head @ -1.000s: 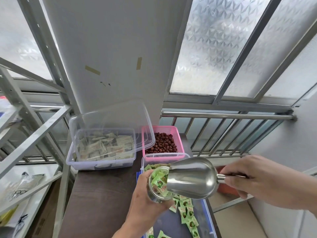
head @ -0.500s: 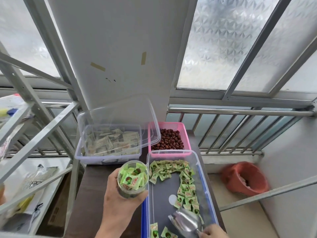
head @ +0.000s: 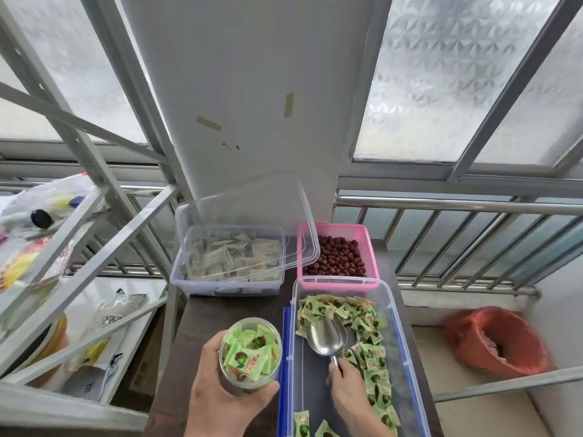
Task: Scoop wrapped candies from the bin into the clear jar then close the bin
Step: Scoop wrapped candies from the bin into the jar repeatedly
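Pink basket [head: 369, 263] beside orange bucket [head: 497, 342]

One view only — a wide-angle camera worn on the head, looking forward and steeply down; the hands [head: 344, 392] and the dark surface [head: 220, 313] sit close at the bottom edge; the window [head: 441, 77] and railing [head: 457, 206] fill the upper part, lines bowed.

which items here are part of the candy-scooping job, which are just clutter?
In the job:
- clear jar, held in left hand
- metal scoop, handle in right hand
- candy bin with green wrapped candies

Lying about:
- pink basket of red dates
- second clear bin of pale packets
- orange bucket
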A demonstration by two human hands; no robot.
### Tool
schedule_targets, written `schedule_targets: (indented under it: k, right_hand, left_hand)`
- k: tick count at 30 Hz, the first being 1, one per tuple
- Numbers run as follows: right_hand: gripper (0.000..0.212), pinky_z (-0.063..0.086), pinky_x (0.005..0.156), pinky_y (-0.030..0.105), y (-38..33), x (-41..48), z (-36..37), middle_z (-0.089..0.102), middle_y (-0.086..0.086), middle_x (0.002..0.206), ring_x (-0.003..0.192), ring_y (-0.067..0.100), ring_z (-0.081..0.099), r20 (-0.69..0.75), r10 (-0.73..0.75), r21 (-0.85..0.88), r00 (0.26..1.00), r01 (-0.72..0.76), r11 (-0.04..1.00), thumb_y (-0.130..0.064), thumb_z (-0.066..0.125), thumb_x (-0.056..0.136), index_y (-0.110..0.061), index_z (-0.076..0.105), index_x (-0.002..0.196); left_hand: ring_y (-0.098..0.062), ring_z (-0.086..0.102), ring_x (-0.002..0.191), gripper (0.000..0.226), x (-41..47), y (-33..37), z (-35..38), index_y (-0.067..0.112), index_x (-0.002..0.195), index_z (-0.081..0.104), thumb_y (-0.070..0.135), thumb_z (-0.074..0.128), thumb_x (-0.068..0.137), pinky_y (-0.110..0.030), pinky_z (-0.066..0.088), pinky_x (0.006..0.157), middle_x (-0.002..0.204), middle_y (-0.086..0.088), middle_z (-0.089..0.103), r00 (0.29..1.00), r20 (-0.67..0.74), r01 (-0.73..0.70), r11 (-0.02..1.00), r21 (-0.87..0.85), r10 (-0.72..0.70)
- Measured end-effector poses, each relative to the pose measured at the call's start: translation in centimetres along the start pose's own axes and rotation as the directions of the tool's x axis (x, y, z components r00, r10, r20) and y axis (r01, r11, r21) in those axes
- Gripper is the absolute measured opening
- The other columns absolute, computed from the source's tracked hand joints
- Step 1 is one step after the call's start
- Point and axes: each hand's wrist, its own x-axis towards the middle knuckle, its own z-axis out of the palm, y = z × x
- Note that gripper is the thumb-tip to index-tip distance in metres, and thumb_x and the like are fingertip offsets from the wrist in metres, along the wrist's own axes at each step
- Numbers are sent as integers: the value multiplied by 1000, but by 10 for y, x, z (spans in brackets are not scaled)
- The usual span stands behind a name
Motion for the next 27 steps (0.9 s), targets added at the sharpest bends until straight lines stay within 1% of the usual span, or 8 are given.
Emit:
schedule_targets:
  k: [5,8,11,15,19,21,24,27]
  right_hand:
    - [30,37,58,31,1,2,-1,62,0,66,59,16,53,45,-42,46,998,40,998,-16,46,101,-9,58,74]
    - [34,37,58,30,9,-8,-17,58,-3,57,53,13,49,52,-95,58,994,92,994,-13,49,100,-17,54,66]
    - [43,38,56,29,14,-26,-51,55,-4,45,48,9,47,47,-162,-25,986,163,986,-12,52,98,-23,52,57]
    - [48,40,58,27,2,-60,-123,60,-4,49,48,4,49,77,-232,-192,970,243,951,-12,58,96,-28,53,51]
    - [25,39,55,18,-43,-108,-210,65,8,58,46,1,48,129,-275,-369,953,304,879,-9,61,95,-15,73,73]
    - [21,38,52,13,-78,-136,-246,68,6,64,47,3,50,125,-324,-477,938,343,809,-13,62,94,-12,73,76]
    - [22,43,58,14,-140,-172,-269,65,-3,62,55,6,57,164,-398,-588,903,413,696,-27,59,92,-15,72,78]
    - [31,48,66,23,-171,-182,-264,68,1,78,69,15,60,249,-344,-684,905,416,599,-35,51,95,-12,62,78]
  left_hand:
    - [24,57,102,114,-4,4,-5,75,106,43,16,105,31,15,36,78,116,40,59,1000,13,16,999,42,-16]
    - [28,55,98,114,-1,11,-3,77,104,41,15,104,32,16,35,75,114,45,57,999,22,25,998,50,-27]
    - [21,58,100,108,4,13,4,73,103,44,17,103,33,12,39,74,114,39,59,998,57,23,999,32,-25]
    - [14,60,103,101,10,13,18,68,107,47,19,101,37,7,44,75,116,29,61,987,157,-28,1000,-2,28]
    - [1,64,107,93,18,11,37,54,116,53,22,97,41,0,49,78,116,13,66,966,251,-52,997,-55,64]
    - [-1,65,108,93,22,12,48,53,119,52,26,96,42,-9,54,84,119,14,65,954,288,-56,995,-84,78]
    - [-4,67,108,93,25,17,62,55,120,50,28,95,43,-34,62,88,120,14,64,944,319,-48,993,-111,81]
    - [-6,68,107,92,27,21,75,52,121,50,27,96,46,-39,62,87,119,15,64,932,342,-87,990,-115,121]
